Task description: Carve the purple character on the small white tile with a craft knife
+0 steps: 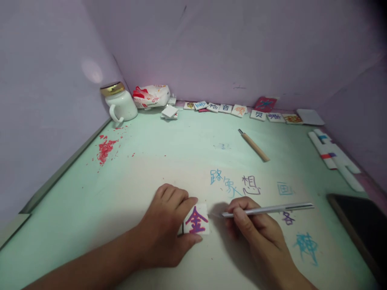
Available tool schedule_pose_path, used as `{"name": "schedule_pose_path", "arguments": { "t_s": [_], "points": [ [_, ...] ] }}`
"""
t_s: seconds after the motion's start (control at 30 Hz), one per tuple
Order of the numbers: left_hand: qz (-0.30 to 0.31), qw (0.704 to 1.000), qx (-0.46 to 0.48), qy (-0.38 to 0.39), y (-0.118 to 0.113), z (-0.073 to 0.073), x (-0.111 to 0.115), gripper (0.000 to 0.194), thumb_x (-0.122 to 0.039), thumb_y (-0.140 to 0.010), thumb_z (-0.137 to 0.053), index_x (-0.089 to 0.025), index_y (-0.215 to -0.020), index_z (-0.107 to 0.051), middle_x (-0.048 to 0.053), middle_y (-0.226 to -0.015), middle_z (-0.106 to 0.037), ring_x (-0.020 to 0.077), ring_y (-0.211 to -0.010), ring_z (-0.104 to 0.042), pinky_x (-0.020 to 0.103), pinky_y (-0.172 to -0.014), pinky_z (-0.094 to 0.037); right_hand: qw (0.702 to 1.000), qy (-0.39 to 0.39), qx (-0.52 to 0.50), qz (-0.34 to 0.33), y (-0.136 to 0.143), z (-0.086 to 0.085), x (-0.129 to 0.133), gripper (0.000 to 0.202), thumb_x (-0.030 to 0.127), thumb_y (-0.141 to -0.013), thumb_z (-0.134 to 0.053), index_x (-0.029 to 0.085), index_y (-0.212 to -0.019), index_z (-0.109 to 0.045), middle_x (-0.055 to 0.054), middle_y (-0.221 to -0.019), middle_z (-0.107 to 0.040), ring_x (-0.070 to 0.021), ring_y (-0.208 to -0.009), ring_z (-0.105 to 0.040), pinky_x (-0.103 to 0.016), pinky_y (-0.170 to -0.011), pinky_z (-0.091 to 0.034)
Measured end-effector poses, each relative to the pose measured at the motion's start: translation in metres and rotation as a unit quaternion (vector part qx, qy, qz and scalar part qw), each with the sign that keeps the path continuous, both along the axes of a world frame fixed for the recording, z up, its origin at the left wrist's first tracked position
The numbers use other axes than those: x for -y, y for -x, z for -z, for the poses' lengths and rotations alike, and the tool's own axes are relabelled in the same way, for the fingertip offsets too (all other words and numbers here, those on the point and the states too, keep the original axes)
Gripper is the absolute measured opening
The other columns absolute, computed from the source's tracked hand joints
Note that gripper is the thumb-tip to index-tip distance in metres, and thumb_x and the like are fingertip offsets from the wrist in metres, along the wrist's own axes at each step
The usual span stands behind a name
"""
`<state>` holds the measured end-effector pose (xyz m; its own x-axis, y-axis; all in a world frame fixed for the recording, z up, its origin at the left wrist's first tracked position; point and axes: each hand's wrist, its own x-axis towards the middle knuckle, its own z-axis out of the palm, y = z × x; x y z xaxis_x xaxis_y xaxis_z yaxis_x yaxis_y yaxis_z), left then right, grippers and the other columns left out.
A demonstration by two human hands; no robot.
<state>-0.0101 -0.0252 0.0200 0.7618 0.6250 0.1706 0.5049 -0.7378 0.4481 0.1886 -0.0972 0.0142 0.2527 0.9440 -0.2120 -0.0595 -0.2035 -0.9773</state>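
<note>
Two hands work low on the green table [169, 157]; the left hand [165, 229] pins one white square tile [196, 220] flat, fingers curled over its left edge, thumb along its bottom; the tile bears one purple character; the right hand [256, 229] pinches one silver pen-like tool [272, 209], fingers closed round it, tip just beside the tile's right edge; farther back lie one wooden-handled tool [254, 146], one white mug [121, 105], and about nine tiles in a row [238, 109] along the wall.

Metallic pen [269, 210], matt table [169, 161]
</note>
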Motion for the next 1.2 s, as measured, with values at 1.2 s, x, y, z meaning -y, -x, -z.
{"name": "schedule_pose_path", "arguments": {
  "t_s": [1.2],
  "points": [
    [0.015,0.999,0.028,-0.017,0.001,-0.005,-0.001,0.049,-0.054,-0.084,-0.056,-0.015,-0.112,-0.062,0.014,-0.099,-0.062,0.0258,-0.09,-0.055,0.042,-0.087,-0.041,0.997,-0.055,0.032,-0.035,0.001,-0.001,-0.004,0.034,0.052,-0.088,-0.059,0.021,-0.073,-0.058,0.004,-0.053,-0.05,-0.0126,-0.051,-0.044,-0.026,-0.051,-0.032]
  ]
}}
